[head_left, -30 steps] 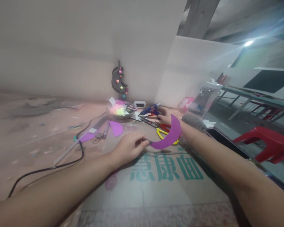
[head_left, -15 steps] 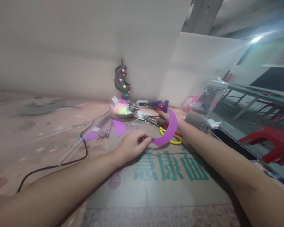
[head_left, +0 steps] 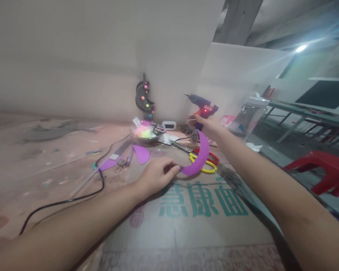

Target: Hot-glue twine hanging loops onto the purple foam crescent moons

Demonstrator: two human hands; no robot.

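Observation:
My left hand (head_left: 155, 177) is closed, pinching one end of a purple foam crescent (head_left: 199, 156) that curves up off the cardboard sheet (head_left: 197, 222). My right hand (head_left: 207, 126) is closed round the handle of a blue glue gun (head_left: 201, 102), held in the air above the table with its nozzle pointing left and a red light glowing on it. Red and yellow scissors (head_left: 205, 162) lie on the table just behind the crescent.
A metal bowl (head_left: 147, 133) with bright pompoms stands at the back, a dark decorated crescent (head_left: 144, 98) against the wall behind it. Purple foam offcuts (head_left: 141, 153) and a black cable (head_left: 73, 195) lie to the left. A clear jar (head_left: 248, 114) and a red stool (head_left: 324, 169) are to the right.
My right hand has taken the glue gun from the table at the back and lifted it into the air. My left hand stays on the purple crescent.

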